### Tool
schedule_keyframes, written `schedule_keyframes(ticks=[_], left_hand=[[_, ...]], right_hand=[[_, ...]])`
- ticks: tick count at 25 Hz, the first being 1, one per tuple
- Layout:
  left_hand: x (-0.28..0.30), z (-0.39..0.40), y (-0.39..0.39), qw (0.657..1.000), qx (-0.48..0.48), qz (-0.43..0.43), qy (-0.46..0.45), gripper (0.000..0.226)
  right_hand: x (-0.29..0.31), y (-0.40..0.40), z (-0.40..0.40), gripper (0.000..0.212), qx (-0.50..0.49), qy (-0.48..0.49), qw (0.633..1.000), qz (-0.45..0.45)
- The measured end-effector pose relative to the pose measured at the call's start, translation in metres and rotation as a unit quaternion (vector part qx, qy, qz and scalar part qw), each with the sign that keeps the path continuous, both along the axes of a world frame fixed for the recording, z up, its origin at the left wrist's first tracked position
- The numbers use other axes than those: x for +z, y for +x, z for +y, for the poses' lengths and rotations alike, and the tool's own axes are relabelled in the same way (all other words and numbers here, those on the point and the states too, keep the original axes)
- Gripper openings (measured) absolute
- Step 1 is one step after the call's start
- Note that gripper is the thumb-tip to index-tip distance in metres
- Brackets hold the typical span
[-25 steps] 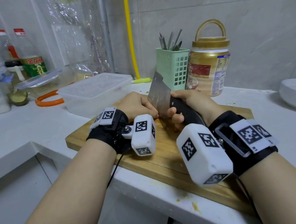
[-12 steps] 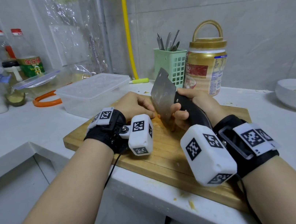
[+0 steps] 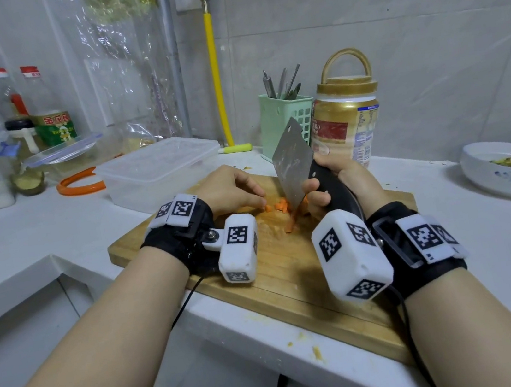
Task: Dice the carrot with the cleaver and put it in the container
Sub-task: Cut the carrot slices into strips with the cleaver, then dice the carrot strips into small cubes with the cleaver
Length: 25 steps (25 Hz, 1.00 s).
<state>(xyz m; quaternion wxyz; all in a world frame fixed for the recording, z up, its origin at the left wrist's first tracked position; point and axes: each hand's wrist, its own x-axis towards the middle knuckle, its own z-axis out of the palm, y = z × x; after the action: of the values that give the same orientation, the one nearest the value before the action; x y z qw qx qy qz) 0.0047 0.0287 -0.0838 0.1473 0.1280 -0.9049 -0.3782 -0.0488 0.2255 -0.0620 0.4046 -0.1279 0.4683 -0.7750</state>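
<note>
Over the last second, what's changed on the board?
The cleaver, gripped by the right hand, has tipped up at its front corner. The left hand has drawn back slightly, uncovering orange carrot pieces by the blade. Unchanged: cutting board, lidded container, right-hand grip.

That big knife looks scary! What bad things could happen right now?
1. The left hand has its fingertips right by the carrot pieces, close to the cleaver. A chop could nick them.
2. Small carrot bits could roll or jump off the cutting board when the blade comes down.
3. The container appears to have its lid on, so the pieces cannot go in yet.
</note>
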Motion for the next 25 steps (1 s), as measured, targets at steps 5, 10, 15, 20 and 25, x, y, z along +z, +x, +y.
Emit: schedule_keyframes(ticks=[5, 10, 15, 20, 25], left_hand=[[0.01, 0.007, -0.008, 0.995, 0.0, -0.063, -0.083, 0.015], [0.018, 0.022, -0.016, 0.989, -0.014, -0.097, -0.114, 0.019], [0.025, 0.034, -0.022, 0.978, -0.028, -0.121, -0.168, 0.02], [0.03, 0.045, -0.022, 0.973, -0.025, -0.161, -0.165, 0.042], [0.026, 0.052, -0.022, 0.963, -0.005, -0.188, -0.194, 0.032]], right_hand=[[0.003, -0.001, 0.014, 0.027, 0.006, -0.028, 0.999, -0.026], [0.003, -0.005, 0.015, 0.023, -0.017, -0.06, 0.997, -0.04], [0.002, -0.009, 0.015, 0.021, -0.039, -0.058, 0.997, -0.026], [0.001, -0.009, 0.014, 0.022, -0.044, -0.063, 0.997, -0.031], [0.004, -0.008, 0.012, 0.024, -0.036, -0.068, 0.996, -0.034]])
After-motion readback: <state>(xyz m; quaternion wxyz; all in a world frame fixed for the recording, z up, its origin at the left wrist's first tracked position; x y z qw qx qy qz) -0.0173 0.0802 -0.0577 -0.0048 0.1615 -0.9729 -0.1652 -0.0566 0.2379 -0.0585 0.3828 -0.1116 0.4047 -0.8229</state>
